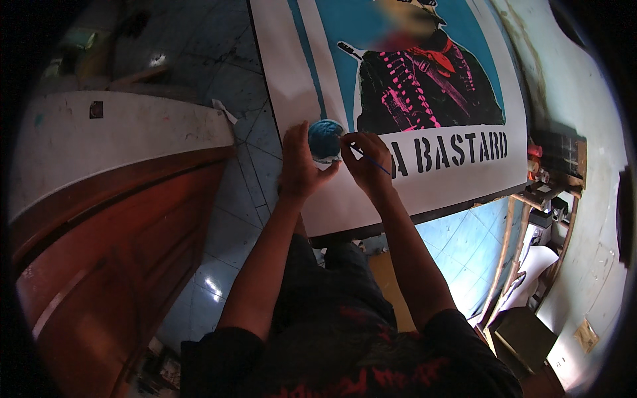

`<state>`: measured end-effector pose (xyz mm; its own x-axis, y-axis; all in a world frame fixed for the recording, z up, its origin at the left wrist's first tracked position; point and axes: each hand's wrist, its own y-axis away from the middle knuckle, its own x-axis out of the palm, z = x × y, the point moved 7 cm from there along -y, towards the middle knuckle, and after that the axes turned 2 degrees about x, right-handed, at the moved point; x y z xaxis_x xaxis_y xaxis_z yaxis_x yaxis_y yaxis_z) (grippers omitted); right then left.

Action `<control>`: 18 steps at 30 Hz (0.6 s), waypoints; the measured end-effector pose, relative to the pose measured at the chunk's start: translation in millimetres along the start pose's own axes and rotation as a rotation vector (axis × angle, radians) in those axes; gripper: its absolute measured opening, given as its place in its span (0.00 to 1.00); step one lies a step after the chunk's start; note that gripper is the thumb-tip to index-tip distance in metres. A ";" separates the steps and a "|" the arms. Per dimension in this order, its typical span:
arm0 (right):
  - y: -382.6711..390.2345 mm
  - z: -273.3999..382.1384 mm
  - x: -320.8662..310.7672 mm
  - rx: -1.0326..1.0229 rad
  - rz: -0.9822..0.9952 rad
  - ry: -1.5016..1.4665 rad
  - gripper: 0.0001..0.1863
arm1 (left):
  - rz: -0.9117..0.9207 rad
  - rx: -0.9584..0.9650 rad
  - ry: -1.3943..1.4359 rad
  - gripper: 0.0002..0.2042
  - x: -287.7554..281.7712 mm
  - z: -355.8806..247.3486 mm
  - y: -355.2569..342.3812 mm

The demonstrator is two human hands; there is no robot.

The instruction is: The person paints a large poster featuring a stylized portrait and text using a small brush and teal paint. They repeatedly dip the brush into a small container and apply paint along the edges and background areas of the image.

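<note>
My left hand is wrapped round a small white-rimmed cup of teal-blue paint, held over the lower left part of a large poster. Between the closed fingers of my right hand is a thin paintbrush. Its blue handle slants down to the right, and its tip end is at the cup's right rim; the bristles cannot be made out. Printed on the poster are a figure in dark clothes with pink marks and a red scarf, a teal background and black stencil lettering.
The poster lies on a dark-edged table. To the left stands a brown wooden panel below a pale surface, with blue floor tiles between. Cluttered wooden shelves and a pale wall are at the right.
</note>
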<state>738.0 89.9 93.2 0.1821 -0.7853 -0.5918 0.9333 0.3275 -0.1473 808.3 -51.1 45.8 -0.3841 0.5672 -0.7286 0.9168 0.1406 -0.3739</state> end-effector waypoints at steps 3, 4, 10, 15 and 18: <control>-4.4 1.6 0.1 -0.106 -0.058 0.026 0.04 | -0.001 -0.009 0.008 0.54 0.7 0.2 -0.4; -6.1 -1.6 1.0 -0.088 -0.047 0.028 0.04 | -0.008 -0.003 0.012 0.54 0.3 -0.5 -1.1; -9.0 -6.8 7.3 -0.060 -0.020 0.053 0.05 | -0.013 0.003 0.019 0.54 -0.2 -2.1 -0.1; -8.8 -6.4 4.8 -0.027 -0.017 0.035 0.05 | -0.014 0.003 0.012 0.54 -0.8 -0.7 0.0; -9.9 -11.2 10.3 -0.048 -0.016 0.051 0.05 | -0.019 -0.013 0.030 0.54 -0.1 1.3 -0.2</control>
<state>727.2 84.4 79.7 0.1502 -0.7630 -0.6288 0.9198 0.3410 -0.1942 808.1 -52.3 45.2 -0.3980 0.5887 -0.7036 0.9108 0.1615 -0.3800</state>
